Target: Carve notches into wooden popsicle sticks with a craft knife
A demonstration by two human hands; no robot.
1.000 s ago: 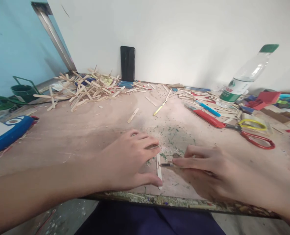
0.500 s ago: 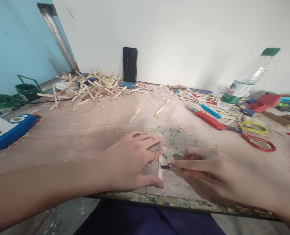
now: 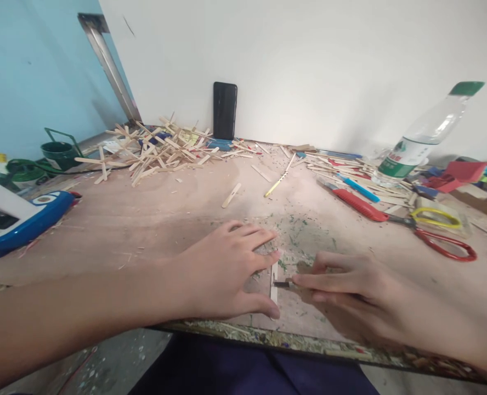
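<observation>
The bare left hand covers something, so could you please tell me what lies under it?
Between thumb and forefinger of the left hand, a thin, pale wooden stick shows on the pinkish wooden tabletop; anything beneath the palm is covered.

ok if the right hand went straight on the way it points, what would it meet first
Probably the wooden stick, which the blade in the right hand seems to touch; the left hand lies beyond.

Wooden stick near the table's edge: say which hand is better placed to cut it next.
Probably the right hand: it holds a blade with the tip at the stick; the left hand rests at the stick's ends, showing no tool.
</observation>
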